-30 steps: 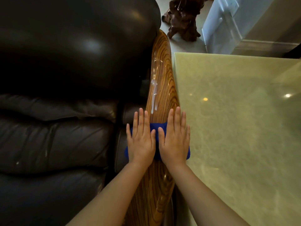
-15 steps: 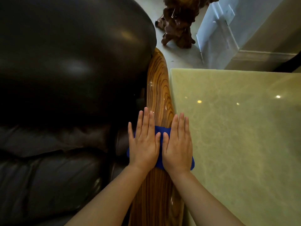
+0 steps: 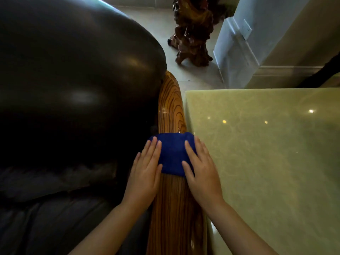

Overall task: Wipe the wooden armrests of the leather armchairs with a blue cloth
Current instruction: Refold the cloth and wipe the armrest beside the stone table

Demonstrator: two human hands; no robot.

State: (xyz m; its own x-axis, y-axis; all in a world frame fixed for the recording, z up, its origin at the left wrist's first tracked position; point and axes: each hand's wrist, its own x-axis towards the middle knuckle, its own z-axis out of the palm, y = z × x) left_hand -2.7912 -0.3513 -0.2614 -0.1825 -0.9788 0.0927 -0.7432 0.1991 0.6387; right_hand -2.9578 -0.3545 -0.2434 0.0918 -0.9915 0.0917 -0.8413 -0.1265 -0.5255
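Here the cloth (image 3: 172,153) is draped across the armrest (image 3: 172,111) between chair (image 3: 73,89) and desk (image 3: 266,153), pinned flat at its edges by the open, spread left hand (image 3: 145,173) and right hand (image 3: 201,170), presumably so it can be pushed along evenly.

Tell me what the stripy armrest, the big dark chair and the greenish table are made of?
The armrest looks like glossy varnished wood: dark wavy grain lines and bright shine. The chair looks like smooth dark leather or a look-alike, with soft highlights and creases. The table looks like polished pale green stone, maybe marble or jade, veined and mirroring ceiling lights. The blue cloth seems fuzzy fabric.
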